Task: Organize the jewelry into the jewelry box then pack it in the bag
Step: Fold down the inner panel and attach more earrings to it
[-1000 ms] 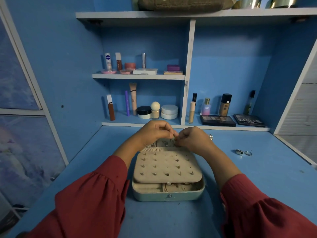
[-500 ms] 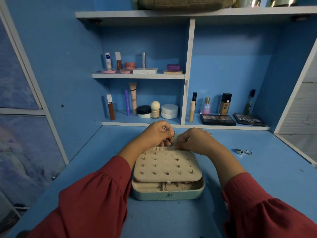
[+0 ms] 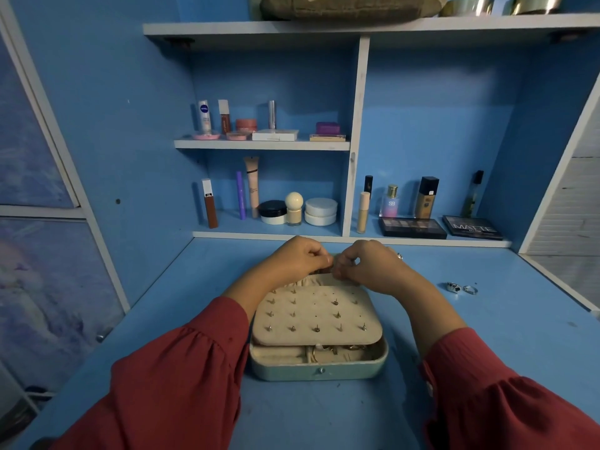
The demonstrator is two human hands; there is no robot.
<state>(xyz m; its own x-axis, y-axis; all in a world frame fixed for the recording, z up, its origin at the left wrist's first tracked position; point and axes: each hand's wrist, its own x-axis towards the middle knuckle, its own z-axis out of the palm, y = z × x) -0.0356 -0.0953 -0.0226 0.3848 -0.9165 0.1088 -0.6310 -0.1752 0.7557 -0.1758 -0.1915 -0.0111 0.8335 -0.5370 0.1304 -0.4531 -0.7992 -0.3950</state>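
Left hand: my grip has dropped to the box's far edge, curled; contents hidden.
Right hand: likewise lowered, pinching; item unclear.
Pale-green jewelry box: open on blue counter.
Two silver rings: still unpacked.

I see a pale mint-green jewelry box with a cream stud panel dotted in rows, dark red sleeves, a bright blue desk, and white-edged shelves
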